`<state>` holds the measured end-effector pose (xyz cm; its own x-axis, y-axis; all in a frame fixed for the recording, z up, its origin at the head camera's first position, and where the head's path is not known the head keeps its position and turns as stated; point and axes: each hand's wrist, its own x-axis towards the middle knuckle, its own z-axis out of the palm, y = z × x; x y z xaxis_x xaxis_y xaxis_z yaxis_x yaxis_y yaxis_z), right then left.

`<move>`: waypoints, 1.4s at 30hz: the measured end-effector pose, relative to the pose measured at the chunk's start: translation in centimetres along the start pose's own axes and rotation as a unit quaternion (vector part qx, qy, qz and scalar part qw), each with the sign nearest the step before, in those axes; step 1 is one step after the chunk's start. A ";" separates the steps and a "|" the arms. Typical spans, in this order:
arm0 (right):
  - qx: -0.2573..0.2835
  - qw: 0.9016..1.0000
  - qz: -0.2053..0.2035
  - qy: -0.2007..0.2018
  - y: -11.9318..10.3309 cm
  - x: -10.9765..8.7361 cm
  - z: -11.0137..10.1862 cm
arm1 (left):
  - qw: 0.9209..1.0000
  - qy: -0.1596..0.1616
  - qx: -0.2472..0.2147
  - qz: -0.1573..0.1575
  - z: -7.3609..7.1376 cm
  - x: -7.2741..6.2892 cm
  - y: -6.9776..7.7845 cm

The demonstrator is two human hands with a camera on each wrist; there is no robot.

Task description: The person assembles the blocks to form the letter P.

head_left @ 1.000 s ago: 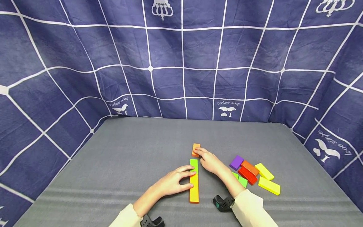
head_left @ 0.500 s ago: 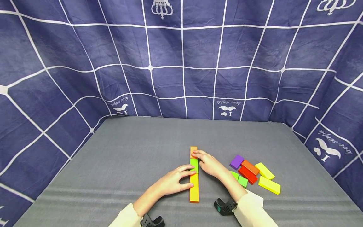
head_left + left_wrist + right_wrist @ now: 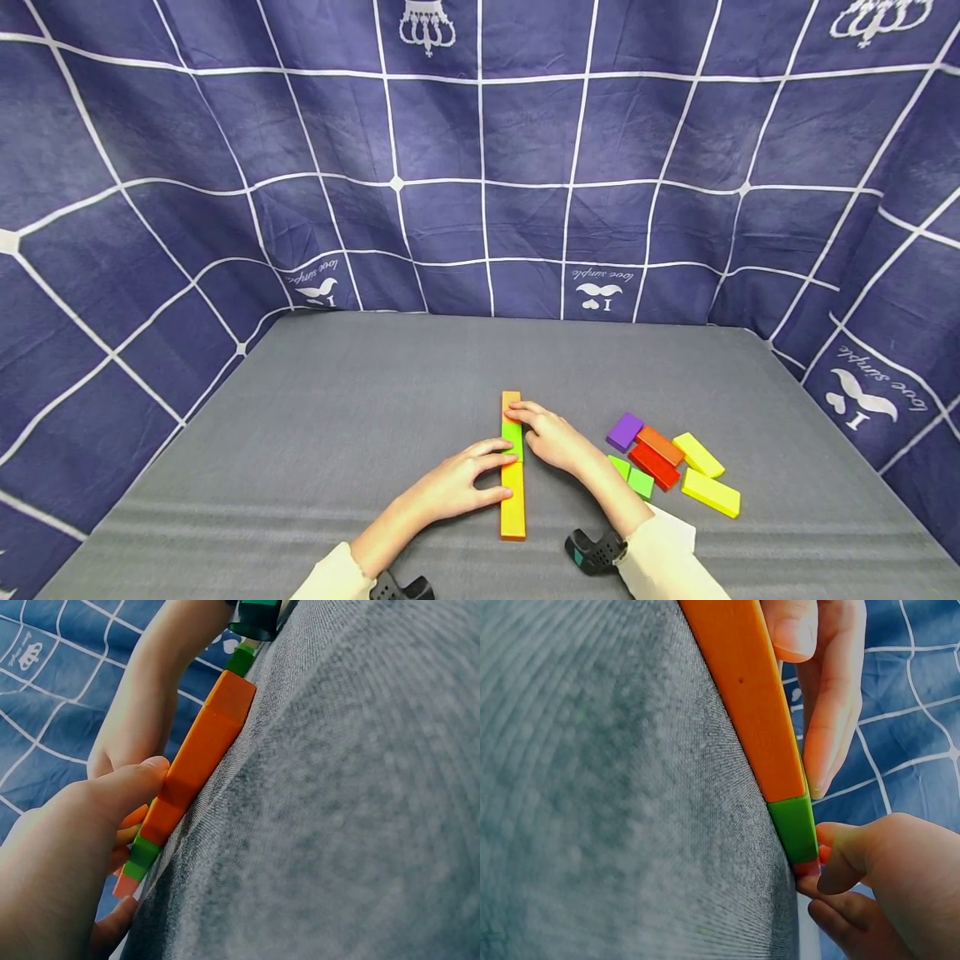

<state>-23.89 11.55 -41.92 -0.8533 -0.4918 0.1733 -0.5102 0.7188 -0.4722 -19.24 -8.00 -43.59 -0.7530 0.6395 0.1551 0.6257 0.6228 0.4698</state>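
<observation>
Left hand (image 3: 467,480) and right hand (image 3: 555,439) rest fingertips only, nothing clamped, so an off-line push by the right could skew the orange block (image 3: 511,397) at 12 o'clock off the green block (image 3: 513,432) mid-row, or kick out the long yellow-orange block (image 3: 513,515) at 6 o'clock.

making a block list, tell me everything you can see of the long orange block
The long orange block is a plain straight-edged bar, smooth-looking; I cannot tell wood from plastic. Its top looks yellower in the head view, and the right wrist view shows a dark speck on its side. It lies on the grey surface, nearest the person in a straight row, its far end meeting the green block. The left hand touches it with the thumb.
</observation>
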 end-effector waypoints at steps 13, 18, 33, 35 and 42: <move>-0.031 0.999 0.038 0.017 -0.4 -0.6 -1.0 | 1.000 0.000 -0.019 -0.011 -0.1 -0.1 -0.1; -0.046 0.997 0.048 0.035 0.0 -1.1 -2.5 | 1.000 -0.003 -0.017 -0.015 -0.1 -0.2 -0.1; -0.105 0.986 0.092 0.092 4.8 -6.3 -5.7 | 1.000 -0.005 0.000 0.012 0.1 -0.3 -0.4; -0.112 0.984 0.094 0.097 5.4 -7.0 -5.9 | 1.000 -0.003 0.003 0.017 0.2 -0.3 -0.4; -0.141 0.979 0.116 0.091 6.4 -8.6 -6.5 | 1.000 -0.009 -0.002 0.013 0.2 -0.2 -0.4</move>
<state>-20.51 23.53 -40.83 -0.9419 -0.2213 0.2525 -0.2874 0.9204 -0.2652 -19.31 -8.25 -43.99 -0.7328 0.6632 0.1523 0.6441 0.6039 0.4695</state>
